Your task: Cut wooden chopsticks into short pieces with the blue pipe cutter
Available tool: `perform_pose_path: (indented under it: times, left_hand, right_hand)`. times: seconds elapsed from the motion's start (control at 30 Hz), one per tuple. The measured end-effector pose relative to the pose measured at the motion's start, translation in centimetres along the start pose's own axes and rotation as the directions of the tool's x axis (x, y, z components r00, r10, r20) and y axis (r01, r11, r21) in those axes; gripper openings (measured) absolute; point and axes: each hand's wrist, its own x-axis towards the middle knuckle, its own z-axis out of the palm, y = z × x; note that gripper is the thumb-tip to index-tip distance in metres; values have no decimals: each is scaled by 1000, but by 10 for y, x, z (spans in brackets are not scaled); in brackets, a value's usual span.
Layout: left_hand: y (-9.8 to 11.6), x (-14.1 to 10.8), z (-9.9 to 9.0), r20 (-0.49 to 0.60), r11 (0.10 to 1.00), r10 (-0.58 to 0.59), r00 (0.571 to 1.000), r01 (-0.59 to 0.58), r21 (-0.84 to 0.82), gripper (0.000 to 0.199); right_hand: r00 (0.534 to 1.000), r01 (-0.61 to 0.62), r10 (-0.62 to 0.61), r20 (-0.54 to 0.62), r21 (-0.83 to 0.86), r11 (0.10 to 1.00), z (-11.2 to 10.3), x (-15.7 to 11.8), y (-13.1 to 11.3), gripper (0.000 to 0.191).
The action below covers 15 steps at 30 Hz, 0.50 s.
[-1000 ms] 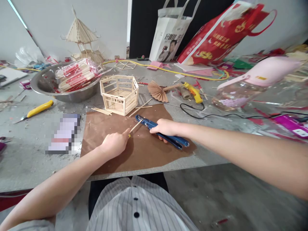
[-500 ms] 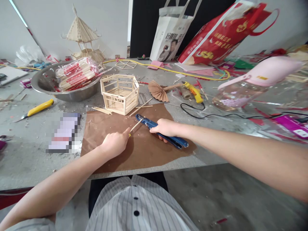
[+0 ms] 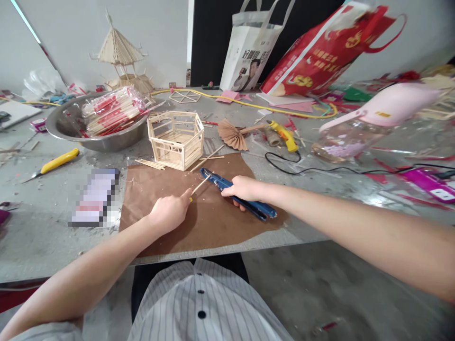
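Note:
My left hand point(image 3: 170, 210) pinches a thin wooden stick point(image 3: 200, 186), and a small yellow bit shows by the fingertips. The stick's far end meets the head of a blue hand cutter point(image 3: 254, 207). My right hand point(image 3: 245, 188) is wrapped round that cutter's handles, which point toward the lower right. Whether the jaws have closed on the stick is too small to tell. Both hands are over a brown sheet point(image 3: 209, 227). Just behind the sheet stands a six-sided frame of wooden sticks point(image 3: 177, 141), with loose sticks point(image 3: 151, 164) lying at its left.
On the left are a phone point(image 3: 95, 196), a yellow craft knife point(image 3: 59, 161) and a metal bowl point(image 3: 106, 142) with packed sticks. A stick pagoda point(image 3: 119, 47) rises behind. To the right lie a folded paper fan point(image 3: 232, 134), a yellow glue gun point(image 3: 288, 137) with its cord and a pink-lidded bottle point(image 3: 350, 135).
The view has shifted very slightly. Both hands, the stick and the cutter keep nearly the same positions.

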Motion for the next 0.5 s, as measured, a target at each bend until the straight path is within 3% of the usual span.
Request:
perform_pose_path:
  times: [0.13, 0.23, 0.3, 0.37, 0.5]
  left_hand:
    - [-6, 0, -1, -34, 978, 26, 999, -33, -207, 44]
    - [-11, 1, -4, -83, 891, 64, 994, -95, -444, 43]
    - [-13, 1, -6, -114, 770, 92, 989, -143, -622, 42]
    - [-15, 0, -9, -97, 595, 100, 990, -138, -792, 44]
    - [-19, -5, -15, 109, 230, 99, 989, 84, -970, 53]
  right_hand:
    - [985, 7, -35, 167, 162, 987, -9, -10, -3, 20]
    - [970, 34, -81, 229, 205, 978, -16, -17, -9, 15]
    - [972, 80, -117, 203, 183, 980, -18, -20, -14, 11]
    - [974, 145, -164, 157, 125, 981, -18, -21, -16, 9]
    - [964, 259, -259, 59, 11, 966, -18, -27, -19, 7]
